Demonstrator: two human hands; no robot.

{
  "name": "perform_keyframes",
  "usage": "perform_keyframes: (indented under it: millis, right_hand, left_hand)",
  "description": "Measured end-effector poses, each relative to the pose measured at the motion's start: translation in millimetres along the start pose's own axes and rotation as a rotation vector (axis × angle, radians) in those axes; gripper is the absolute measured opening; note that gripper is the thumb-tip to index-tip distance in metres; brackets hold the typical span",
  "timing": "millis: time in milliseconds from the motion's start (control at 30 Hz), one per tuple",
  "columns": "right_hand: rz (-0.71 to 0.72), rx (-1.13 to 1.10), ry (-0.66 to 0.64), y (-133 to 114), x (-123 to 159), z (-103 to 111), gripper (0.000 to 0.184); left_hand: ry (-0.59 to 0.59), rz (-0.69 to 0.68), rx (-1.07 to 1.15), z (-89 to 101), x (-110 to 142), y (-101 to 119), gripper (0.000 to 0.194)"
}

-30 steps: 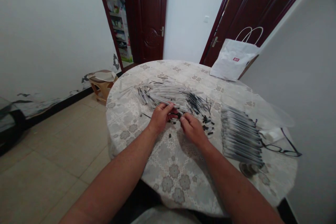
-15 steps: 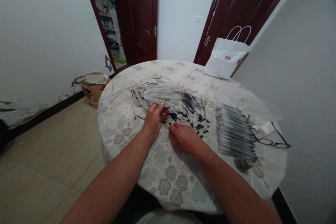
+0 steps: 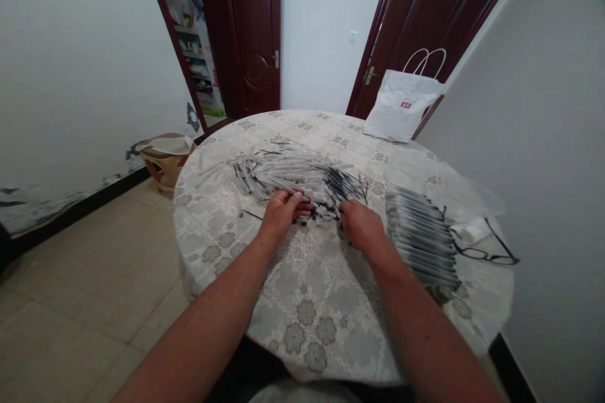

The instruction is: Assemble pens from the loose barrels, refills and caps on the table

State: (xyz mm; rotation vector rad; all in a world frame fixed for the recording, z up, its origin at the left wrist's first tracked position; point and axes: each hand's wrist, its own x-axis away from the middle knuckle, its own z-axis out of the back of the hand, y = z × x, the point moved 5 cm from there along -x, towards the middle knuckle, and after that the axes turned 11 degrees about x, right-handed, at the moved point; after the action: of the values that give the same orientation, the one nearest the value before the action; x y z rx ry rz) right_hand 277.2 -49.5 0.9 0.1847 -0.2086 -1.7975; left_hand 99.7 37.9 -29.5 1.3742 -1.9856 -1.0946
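A heap of clear pen barrels lies across the middle of a round table with a flowered cloth. Thin black refills and small black caps are scattered to the right of the heap. My left hand rests at the near edge of the heap, fingers curled round a clear barrel. My right hand lies knuckles up over the small black parts beside the refills, fingers bent; what it holds, if anything, is hidden. A neat row of assembled pens lies to its right.
Black-framed glasses and a clear plastic bag sit at the table's right edge. A white paper bag leans at the far side by a dark door. A low wooden stool stands on the tiled floor to the left.
My right hand moved right and away from me, onto the black parts by the refills. My left hand stayed at the heap with its barrel. The view shifted slightly.
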Motion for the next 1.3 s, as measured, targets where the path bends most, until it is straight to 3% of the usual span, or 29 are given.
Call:
perform_keyframes:
  millis: [267, 533, 633, 700, 800, 900, 967, 1100, 1300]
  right_hand:
    - [-0.022, -0.092, 0.068, 2.1, -4.8, -2.0, 0.030]
    - [0.073, -0.025, -0.027, -16.0, -3.4, -11.2, 0.030]
    - [0.054, -0.089, 0.010, -15.5, -4.8, -13.8, 0.028]
    - [0.032, -0.255, 0.136, -11.5, -6.6, -10.6, 0.026]
    - [-0.019, -0.738, 0.372, -0.1, -8.3, -2.4, 0.025]
    - [-0.056, -1.360, 0.410, 7.3, -11.9, -2.4, 0.035]
    - [-0.047, -1.652, 0.386, 7.3, -14.1, -2.6, 0.043]
    - [-0.038, -1.839, 0.394, 8.3, -15.9, -1.9, 0.042]
    - [-0.061, -1.850, 0.418, 14.4, -17.2, -6.3, 0.040]
  left_hand:
    - [-0.057, 0.031, -0.099, 2.4, -2.3, -10.2, 0.038]
    - [-0.106, 0.002, -0.207, -1.8, 0.8, -4.8, 0.040]
    - [-0.125, -0.004, -0.243, -4.1, 2.7, -3.8, 0.039]
    - [-0.133, -0.008, -0.289, -5.8, 4.8, -2.7, 0.038]
    - [-0.173, -0.028, -0.383, -10.1, 8.4, -0.1, 0.038]
    - [-0.240, -0.062, -0.433, -15.2, 10.9, 2.3, 0.037]
    - [-0.280, -0.076, -0.455, -18.0, 11.9, 3.2, 0.035]
    - [-0.343, -0.121, -0.531, -22.8, 13.8, 6.5, 0.032]
    - [-0.347, -0.186, -0.618, -26.5, 16.5, 10.3, 0.031]
